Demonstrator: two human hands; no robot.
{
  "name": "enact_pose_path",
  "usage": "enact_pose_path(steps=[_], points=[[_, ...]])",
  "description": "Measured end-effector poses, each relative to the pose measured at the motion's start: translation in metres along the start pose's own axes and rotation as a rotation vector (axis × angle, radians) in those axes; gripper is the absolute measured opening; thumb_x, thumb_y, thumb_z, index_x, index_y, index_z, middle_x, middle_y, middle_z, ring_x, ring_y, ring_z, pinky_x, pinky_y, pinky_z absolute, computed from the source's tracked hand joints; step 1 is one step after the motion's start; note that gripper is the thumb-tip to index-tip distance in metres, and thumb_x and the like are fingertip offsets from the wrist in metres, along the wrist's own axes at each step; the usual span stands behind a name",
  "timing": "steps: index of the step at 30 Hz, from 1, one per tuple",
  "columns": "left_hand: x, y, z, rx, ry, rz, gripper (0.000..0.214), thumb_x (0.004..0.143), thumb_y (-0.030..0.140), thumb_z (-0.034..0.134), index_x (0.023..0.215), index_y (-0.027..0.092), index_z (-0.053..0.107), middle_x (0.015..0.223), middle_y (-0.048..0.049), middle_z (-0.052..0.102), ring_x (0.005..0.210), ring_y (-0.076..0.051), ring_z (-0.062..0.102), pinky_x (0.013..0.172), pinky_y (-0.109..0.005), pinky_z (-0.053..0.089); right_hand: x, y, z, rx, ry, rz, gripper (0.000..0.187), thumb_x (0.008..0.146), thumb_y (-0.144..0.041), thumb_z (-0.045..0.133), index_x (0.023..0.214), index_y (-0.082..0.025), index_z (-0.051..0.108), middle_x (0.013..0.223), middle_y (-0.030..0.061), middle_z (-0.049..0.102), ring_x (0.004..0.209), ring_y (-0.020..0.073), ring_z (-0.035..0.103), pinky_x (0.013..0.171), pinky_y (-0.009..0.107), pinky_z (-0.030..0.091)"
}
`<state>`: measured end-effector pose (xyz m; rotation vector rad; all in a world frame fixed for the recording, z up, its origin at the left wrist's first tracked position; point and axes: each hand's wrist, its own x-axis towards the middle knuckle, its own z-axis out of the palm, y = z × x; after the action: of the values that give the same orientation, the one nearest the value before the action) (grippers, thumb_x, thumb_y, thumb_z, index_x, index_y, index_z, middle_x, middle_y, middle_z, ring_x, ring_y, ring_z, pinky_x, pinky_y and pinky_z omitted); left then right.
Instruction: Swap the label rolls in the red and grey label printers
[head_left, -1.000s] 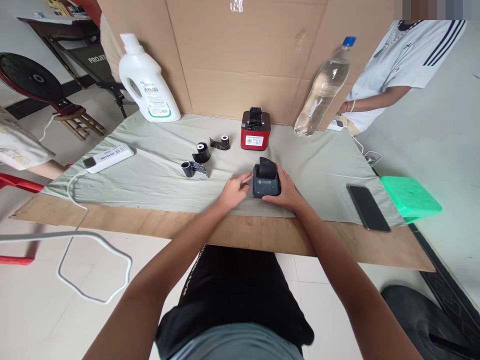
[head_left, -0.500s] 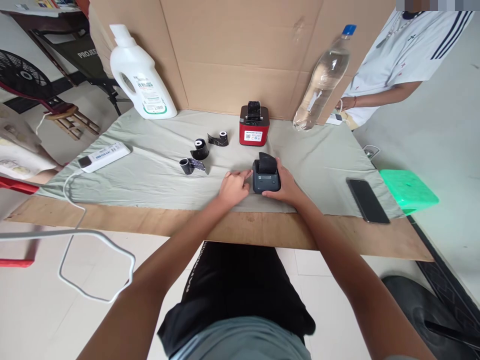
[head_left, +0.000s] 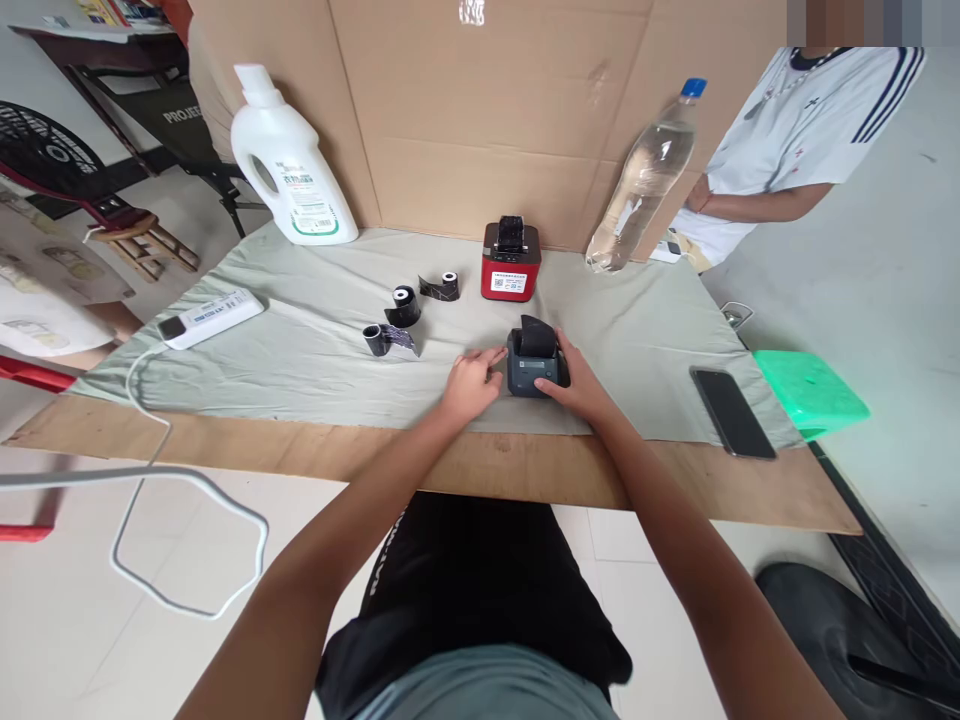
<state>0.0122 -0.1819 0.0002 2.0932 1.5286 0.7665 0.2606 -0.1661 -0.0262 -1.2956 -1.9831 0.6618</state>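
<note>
Grip's lopsided: your right hand (head_left: pixel 576 385) cups the small dark printer (head_left: pixel 534 364) near the front edge of the cloth (head_left: pixel 300 350), left hand (head_left: pixel 469 385) loosely curled, just touching it, so a shove might skid it off.

near printer (head_left: pixel 534 365) on cloth (head_left: pixel 300 340) | far printer (head_left: pixel 511 262) behind | rolls (head_left: pixel 405 305), perhaps tape, left | phone (head_left: pixel 732 411) right

Dark grey label printer (head_left: pixel 534 362): matt plastic casing. Red printer (head_left: pixel 511 262): glossy plastic. Table cloth (head_left: pixel 300 340): matt fabric, creased. Tabletop (head_left: pixel 480 470): bare wood board, dull. Backdrop (head_left: pixel 487 120): plain brown cardboard. Detergent bottle (head_left: pixel 289 160): smooth white plastic. Water bottle (head_left: pixel 645 175): clear plastic. Phone (head_left: pixel 733 411): glossy black face.
</note>
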Motion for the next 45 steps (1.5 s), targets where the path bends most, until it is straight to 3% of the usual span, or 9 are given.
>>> enact_pose_path(steps=[7, 14, 18, 21, 25, 29, 34, 39, 45], points=[[0.002, 0.001, 0.002, -0.080, 0.001, -0.010, 0.060, 0.090, 0.011, 0.055, 0.150, 0.015, 0.060, 0.145, -0.0089, 0.071, 0.123, -0.026, 0.069, 0.114, -0.041, 0.053, -0.002, 0.001, 0.000, 0.090, -0.001, 0.037, 0.120, 0.078, -0.082, 0.073, 0.172, -0.028, 0.022, 0.176, 0.0150, 0.033, 0.162, 0.0408, 0.031, 0.132, 0.063, 0.025], [-0.001, 0.004, 0.004, 0.067, -0.004, -0.006, 0.058, 0.093, 0.013, 0.055, 0.151, 0.014, 0.059, 0.130, -0.0129, 0.077, 0.125, -0.029, 0.068, 0.117, -0.046, 0.048, -0.002, -0.002, -0.002, 0.113, -0.003, 0.066, 0.123, 0.076, -0.080, 0.077, 0.173, -0.027, 0.022, 0.175, 0.0160, 0.033, 0.162, 0.0412, 0.032, 0.132, 0.064, 0.026], [0.011, 0.000, 0.002, -0.129, 0.028, -0.100, 0.047, 0.096, 0.017, 0.054, 0.141, 0.016, 0.065, 0.130, -0.0112, 0.078, 0.118, -0.025, 0.072, 0.109, -0.039, 0.053, -0.002, -0.003, -0.002, 0.115, -0.011, 0.070, 0.124, 0.076, -0.082, 0.076, 0.173, -0.026, 0.021, 0.175, 0.0161, 0.033, 0.162, 0.0405, 0.032, 0.132, 0.063, 0.025], [0.033, -0.005, -0.010, -0.346, -0.115, -0.246, 0.034, 0.098, 0.025, 0.054, 0.123, 0.013, 0.073, 0.109, -0.0112, 0.083, 0.096, -0.022, 0.075, 0.092, -0.034, 0.057, -0.002, -0.003, -0.002, 0.119, -0.014, 0.080, 0.125, 0.075, -0.083, 0.075, 0.173, -0.026, 0.021, 0.176, 0.0160, 0.031, 0.162, 0.0408, 0.032, 0.133, 0.062, 0.024], [0.061, -0.006, -0.033, -0.437, -0.434, -0.273, 0.019, 0.088, 0.028, 0.063, 0.082, 0.014, 0.075, 0.089, -0.0124, 0.083, 0.069, -0.018, 0.066, 0.074, -0.032, 0.052, -0.002, -0.005, -0.003, 0.128, -0.023, 0.093, 0.126, 0.075, -0.081, 0.076, 0.173, -0.026, 0.020, 0.177, 0.0155, 0.029, 0.163, 0.0408, 0.029, 0.134, 0.062, 0.023], [0.077, -0.005, -0.042, -0.407, -0.544, -0.331, 0.010, 0.073, 0.025, 0.070, 0.071, 0.016, 0.075, 0.086, -0.0128, 0.083, 0.066, -0.019, 0.063, 0.066, -0.033, 0.046, -0.003, -0.008, -0.004, 0.131, -0.038, 0.111, 0.125, 0.076, -0.079, 0.077, 0.173, -0.026, 0.019, 0.177, 0.0153, 0.029, 0.163, 0.0407, 0.028, 0.134, 0.063, 0.022], [0.085, -0.006, -0.038, -0.383, -0.560, -0.383, 0.010, 0.065, 0.026, 0.073, 0.065, 0.016, 0.075, 0.085, -0.0144, 0.082, 0.065, -0.020, 0.064, 0.054, -0.031, 0.036, -0.002, -0.009, -0.004, 0.124, -0.037, 0.102, 0.127, 0.075, -0.081, 0.076, 0.173, -0.022, 0.020, 0.176, 0.0167, 0.031, 0.163, 0.0422, 0.029, 0.133, 0.063, 0.023], [0.083, -0.002, -0.036, -0.413, -0.527, -0.416, 0.009, 0.065, 0.025, 0.074, 0.063, 0.016, 0.071, 0.079, -0.0136, 0.079, 0.061, -0.019, 0.063, 0.053, -0.030, 0.032, -0.002, -0.008, -0.005, 0.116, -0.034, 0.101, 0.124, 0.076, -0.080, 0.077, 0.173, -0.027, 0.022, 0.175, 0.0136, 0.035, 0.163, 0.0431, 0.029, 0.133, 0.064, 0.024], [0.073, -0.001, -0.034, -0.478, -0.472, -0.413, 0.009, 0.072, 0.022, 0.072, 0.066, 0.016, 0.069, 0.079, -0.0128, 0.078, 0.066, -0.020, 0.067, 0.058, -0.030, 0.043, -0.002, -0.008, -0.005, 0.106, -0.036, 0.106, 0.125, 0.076, -0.081, 0.076, 0.173, -0.025, 0.021, 0.175, 0.0146, 0.034, 0.163, 0.0427, 0.029, 0.133, 0.064, 0.024]])
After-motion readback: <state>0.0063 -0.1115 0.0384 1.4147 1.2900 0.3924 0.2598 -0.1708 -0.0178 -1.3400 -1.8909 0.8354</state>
